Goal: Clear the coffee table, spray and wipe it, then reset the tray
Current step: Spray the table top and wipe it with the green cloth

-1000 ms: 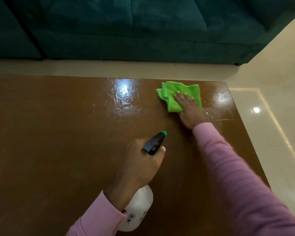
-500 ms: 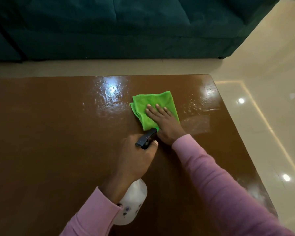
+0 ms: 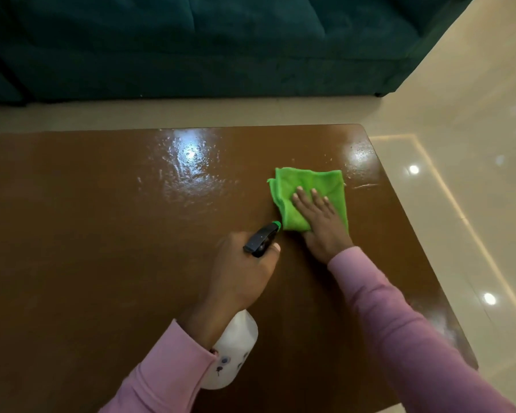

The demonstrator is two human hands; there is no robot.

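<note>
The brown wooden coffee table (image 3: 87, 234) fills the view, its far half glistening with wet spray. A folded green cloth (image 3: 307, 186) lies flat on the table towards the far right corner. My right hand (image 3: 322, 225) presses down on the cloth with fingers spread flat. Just left of it, my left hand (image 3: 239, 275) is wrapped around the neck of a white spray bottle (image 3: 233, 350) with a black trigger head and green nozzle (image 3: 262, 238), held tilted above the table. No tray is in view.
A dark teal sofa (image 3: 191, 46) runs along the far side, separated from the table by a strip of cream tiled floor (image 3: 459, 144). The table's right edge drops to glossy floor with ceiling-light reflections.
My right hand slid the cloth from the far right corner towards the centre, then back to the right. The left hand and bottle have kept their place.
</note>
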